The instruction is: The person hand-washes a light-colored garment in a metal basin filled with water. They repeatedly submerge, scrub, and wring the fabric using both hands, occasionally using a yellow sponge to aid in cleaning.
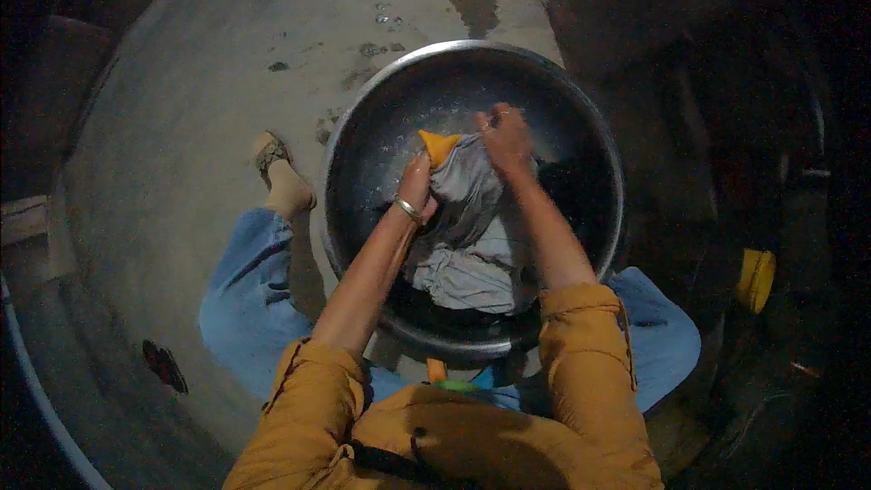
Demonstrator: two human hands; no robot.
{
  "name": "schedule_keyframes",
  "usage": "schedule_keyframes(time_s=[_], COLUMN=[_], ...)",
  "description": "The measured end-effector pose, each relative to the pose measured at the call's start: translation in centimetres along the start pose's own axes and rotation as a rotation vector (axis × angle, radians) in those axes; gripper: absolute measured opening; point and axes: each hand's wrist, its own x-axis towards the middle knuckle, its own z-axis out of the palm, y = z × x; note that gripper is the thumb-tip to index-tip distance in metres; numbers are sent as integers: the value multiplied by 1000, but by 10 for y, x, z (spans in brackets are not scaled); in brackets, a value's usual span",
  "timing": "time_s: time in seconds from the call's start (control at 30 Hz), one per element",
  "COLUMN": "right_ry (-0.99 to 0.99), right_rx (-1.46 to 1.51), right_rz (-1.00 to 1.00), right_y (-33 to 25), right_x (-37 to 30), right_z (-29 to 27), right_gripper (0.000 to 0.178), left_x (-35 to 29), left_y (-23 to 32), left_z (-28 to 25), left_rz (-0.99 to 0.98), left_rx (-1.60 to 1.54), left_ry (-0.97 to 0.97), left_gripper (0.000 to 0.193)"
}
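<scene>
A wide dark metal basin with a shiny rim stands between my bent legs. Inside it, my left hand, a bangle at its wrist, is closed on a wet grey cloth. A pointed orange-yellow piece pokes out above that hand; whether it belongs to the cloth I cannot tell. At the cloth's upper right edge my right hand has its fingers curled round the fabric. Pale crumpled cloth lies lower in the basin, in or against dark water or dark fabric.
Concrete floor with wet patches spreads to the left and beyond the basin. My shod foot rests left of the basin. A dark red object lies at lower left. Something yellow stands in the shadow at right.
</scene>
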Motion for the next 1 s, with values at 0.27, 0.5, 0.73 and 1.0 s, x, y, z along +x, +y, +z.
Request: schedule_keyframes(time_s=[0.27, 0.5, 0.73, 1.0], right_ry=[-220, -55, 160, 44], right_rx=[-41, 242, 21, -124], right_rz=[121, -652, -586, 347], right_y=[41, -94, -68, 15], right_x=[-17, -128, -93, 1], right_z=[38, 12, 47, 3], right_gripper=[58, 24, 19, 54], left_x=[-6, 7, 25, -5], left_y=[-3, -3, -63, 4], left_z=[4, -62, -44, -1], left_rz=[-71, -154, 78, -114], left_rx=[-356, -304, 74, -192], left_ry=[22, -8, 30, 109], left_gripper=[57, 51, 47, 62])
